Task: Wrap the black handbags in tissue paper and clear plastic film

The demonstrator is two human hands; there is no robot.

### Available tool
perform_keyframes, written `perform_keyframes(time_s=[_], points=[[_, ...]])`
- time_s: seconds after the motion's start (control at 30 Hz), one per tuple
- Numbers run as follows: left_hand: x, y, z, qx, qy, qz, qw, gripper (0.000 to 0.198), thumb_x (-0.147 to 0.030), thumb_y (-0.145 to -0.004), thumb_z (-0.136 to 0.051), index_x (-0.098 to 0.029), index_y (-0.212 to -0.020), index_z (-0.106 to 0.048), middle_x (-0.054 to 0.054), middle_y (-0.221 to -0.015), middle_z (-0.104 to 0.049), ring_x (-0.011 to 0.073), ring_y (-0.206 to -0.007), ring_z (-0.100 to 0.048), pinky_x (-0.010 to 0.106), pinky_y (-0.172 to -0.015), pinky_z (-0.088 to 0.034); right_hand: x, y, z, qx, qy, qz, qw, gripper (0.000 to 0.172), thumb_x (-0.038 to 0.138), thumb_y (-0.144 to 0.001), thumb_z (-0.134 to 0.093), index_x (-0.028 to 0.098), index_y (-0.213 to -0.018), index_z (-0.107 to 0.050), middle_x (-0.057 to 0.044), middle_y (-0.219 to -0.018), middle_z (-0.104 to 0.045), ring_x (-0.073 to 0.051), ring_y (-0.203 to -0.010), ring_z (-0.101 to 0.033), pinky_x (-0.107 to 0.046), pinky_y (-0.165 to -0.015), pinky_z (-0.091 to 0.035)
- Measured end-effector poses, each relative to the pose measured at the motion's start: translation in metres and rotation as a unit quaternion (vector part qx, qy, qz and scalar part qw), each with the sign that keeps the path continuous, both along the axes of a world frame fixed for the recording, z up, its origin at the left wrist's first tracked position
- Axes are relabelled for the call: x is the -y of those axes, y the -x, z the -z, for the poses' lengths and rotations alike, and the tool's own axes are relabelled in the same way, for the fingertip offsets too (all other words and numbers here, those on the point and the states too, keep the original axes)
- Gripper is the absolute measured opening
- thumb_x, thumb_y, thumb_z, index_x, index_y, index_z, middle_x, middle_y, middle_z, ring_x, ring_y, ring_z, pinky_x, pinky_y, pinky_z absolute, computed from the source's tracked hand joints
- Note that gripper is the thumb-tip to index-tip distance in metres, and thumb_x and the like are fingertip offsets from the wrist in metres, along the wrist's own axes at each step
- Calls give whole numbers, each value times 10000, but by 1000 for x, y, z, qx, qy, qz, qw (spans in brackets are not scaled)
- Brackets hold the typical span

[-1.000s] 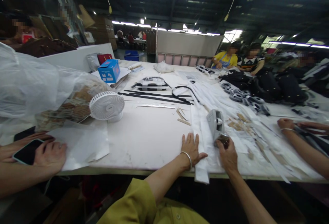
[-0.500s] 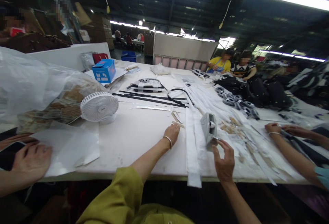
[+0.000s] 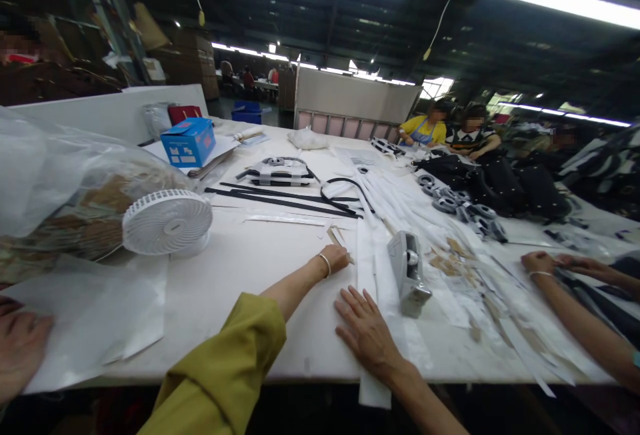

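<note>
My left hand [image 3: 337, 258] is closed around a small tan strip [image 3: 351, 260], most of it hidden by the fingers, just above the white table. Another folded tan strip [image 3: 336, 235] lies beyond the fingertips. My right hand [image 3: 369, 332] is open with its fingers spread, lying flat on the table at the left edge of the long white strips [image 3: 376, 392]. These strips run away from me and hang over the near edge. To the right of that hand stands a grey tape dispenser [image 3: 414, 288], touched by neither hand.
A white fan [image 3: 167, 222] and a blue box [image 3: 189, 143] stand at the left beside a large plastic bag [image 3: 75, 182]. Black strips [image 3: 285, 202] lie ahead. Tan scraps [image 3: 450, 262] and grey rolls [image 3: 465, 205] are at the right. Co-workers' hands [image 3: 543, 265] rest nearby.
My right hand has left the tape dispenser, moved left and flattened onto the table. My left hand has turned, and the tan strip in it now shows less.
</note>
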State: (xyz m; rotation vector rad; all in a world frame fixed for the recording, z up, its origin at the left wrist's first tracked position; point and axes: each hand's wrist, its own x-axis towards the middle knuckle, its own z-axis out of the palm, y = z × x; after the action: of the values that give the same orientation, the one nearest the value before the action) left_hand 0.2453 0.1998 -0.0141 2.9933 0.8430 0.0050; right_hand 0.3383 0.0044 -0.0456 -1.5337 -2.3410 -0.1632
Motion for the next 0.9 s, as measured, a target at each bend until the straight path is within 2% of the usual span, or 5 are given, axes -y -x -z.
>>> perform_keyframes(time_s=[0.13,0.3,0.5,0.7,0.9], points=[[-18,23,0,19,-26,27,999,274,-124,-967,-384,-92,-1026,-650,168,-990,-675,266,-953,-672,385,-758,-566,0,-4,14,17,6,18,1000,497,316,-930,-552,247,-1418,-483,-65,-1472,-485,-286,-1366,-431,-531,-1114,-358],[-46,46,2,56,-44,4,997,285,-96,-962,-362,-109,-1034,-637,160,-1066,-667,245,-1013,-650,379,-828,-555,2,-6,16,7,0,23,1000,471,344,-948,-531,255,-1409,-498,-50,-1475,-483,-261,-1379,-414,-500,-1135,-342],[-55,45,13,107,-31,-85,990,454,-67,-942,-341,-220,-1335,-507,75,-1396,-543,174,-1201,-560,319,-994,-477,1,-6,15,1,0,23,1000,476,341,-948,-531,262,-1416,-489,-41,-1479,-478,-256,-1384,-405,-497,-1137,-339],[-56,39,27,92,19,-268,959,608,-470,-985,-264,-138,-1491,-324,173,-1531,-363,321,-1428,-300,556,-1155,-248,2,-7,18,11,-5,20,1000,483,349,-951,-527,266,-1424,-475,-29,-1483,-474,-254,-1383,-406,-498,-1126,-350],[-46,9,30,54,91,-294,950,873,-696,-905,-185,-83,-1524,-219,165,-1610,-144,297,-1499,-62,551,-1201,-67,1,-7,18,9,-7,20,1000,486,351,-951,-528,270,-1427,-472,-33,-1485,-471,-258,-1383,-406,-495,-1123,-353]])
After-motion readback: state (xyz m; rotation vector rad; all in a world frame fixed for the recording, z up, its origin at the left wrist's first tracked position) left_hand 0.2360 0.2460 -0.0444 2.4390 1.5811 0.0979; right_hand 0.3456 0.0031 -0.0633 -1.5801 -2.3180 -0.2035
